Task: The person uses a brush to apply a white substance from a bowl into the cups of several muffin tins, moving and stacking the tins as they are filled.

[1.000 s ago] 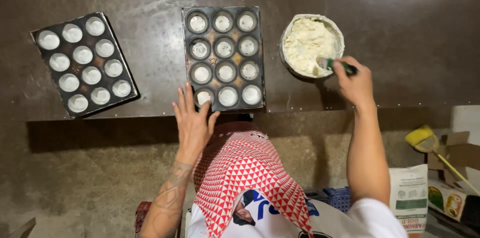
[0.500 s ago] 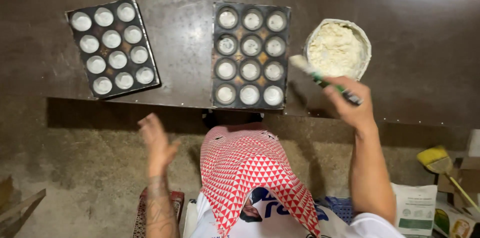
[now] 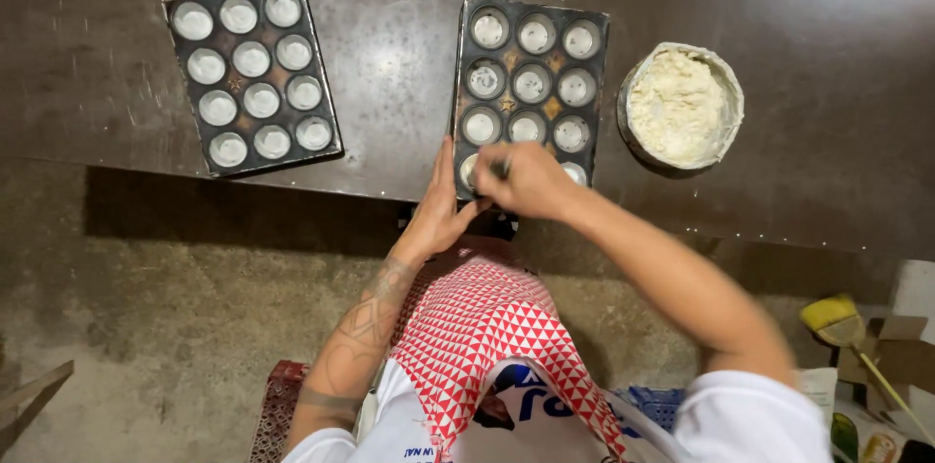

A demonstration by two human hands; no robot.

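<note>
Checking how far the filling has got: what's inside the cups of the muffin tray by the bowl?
The muffin tray cups show pale liners or batter; which, I cannot tell. The nearest row is partly covered by the right hand and left hand.

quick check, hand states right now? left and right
Left hand: open, flat against the near edge of the middle muffin tray, holding nothing.
Right hand: closed on a small tool over the tray's near row.

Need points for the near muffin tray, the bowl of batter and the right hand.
near muffin tray (image 3: 551,109), head view, on the dark metal between its middle cups.
bowl of batter (image 3: 729,103), head view, on its right rim.
right hand (image 3: 526,181), head view, on the back of the hand over the tray's front edge.
</note>
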